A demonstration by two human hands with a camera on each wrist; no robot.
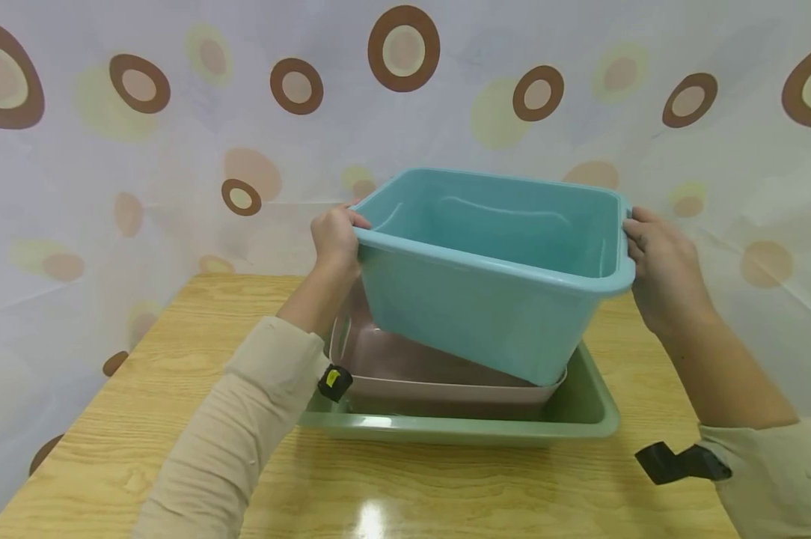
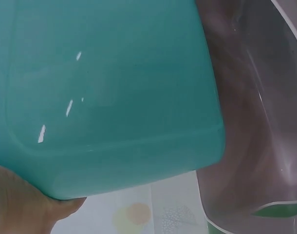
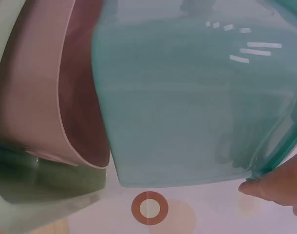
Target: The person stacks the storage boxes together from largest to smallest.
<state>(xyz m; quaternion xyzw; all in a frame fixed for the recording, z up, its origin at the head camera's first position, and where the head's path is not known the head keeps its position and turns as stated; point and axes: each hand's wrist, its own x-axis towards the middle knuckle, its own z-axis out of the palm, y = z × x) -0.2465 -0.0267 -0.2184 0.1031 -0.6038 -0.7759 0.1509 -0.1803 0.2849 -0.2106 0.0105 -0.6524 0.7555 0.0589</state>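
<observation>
A blue plastic bin (image 1: 473,314) is held up by its two short ends, tilted with its right lower corner down near the rim of a pinkish-brown bin (image 1: 439,400). My left hand (image 1: 338,236) grips the blue bin's left rim, thumb over the edge. The right hand (image 1: 668,266) grips the rim at the other end, its fingers curled at the edge. The pinkish-brown bin sits inside a larger green bin (image 1: 459,430) on the table. In the left wrist view, the blue bin's side (image 2: 114,97) hides most of my left fingers.
The wooden table (image 1: 176,419) extends to the left and in front of the bins. Behind it hangs a white sheet (image 1: 352,142) printed with brown and yellow circles. Black wrist mounts (image 1: 681,463) are on both sleeves.
</observation>
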